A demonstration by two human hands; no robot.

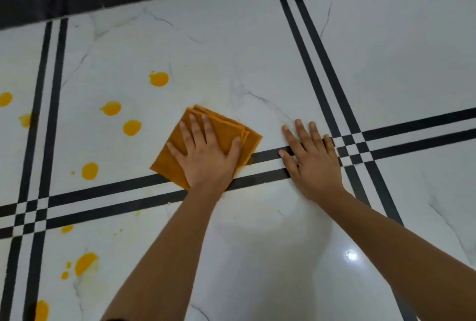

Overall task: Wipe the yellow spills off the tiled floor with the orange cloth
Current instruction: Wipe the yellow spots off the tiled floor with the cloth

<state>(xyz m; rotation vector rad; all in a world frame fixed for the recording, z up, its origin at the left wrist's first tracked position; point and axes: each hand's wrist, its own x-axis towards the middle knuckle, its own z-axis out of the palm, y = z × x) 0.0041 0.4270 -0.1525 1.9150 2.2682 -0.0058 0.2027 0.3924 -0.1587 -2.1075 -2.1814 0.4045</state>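
The folded orange cloth (224, 130) lies mid-frame under the left hand (206, 155), whose grip is spread flat and pressing on it. The right hand (313, 163), fingers straight, rests on the tiled floor (257, 50). The yellow spills (132, 127) at the left lie unwiped, so most of the wiping seems still ahead.

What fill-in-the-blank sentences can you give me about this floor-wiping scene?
1. The left hand presses flat on the ____ cloth.
2. The right hand lies flat on the floor, holding ____.
3. The yellow spills lie to the ____ of the cloth.
Missing words: orange; nothing; left.
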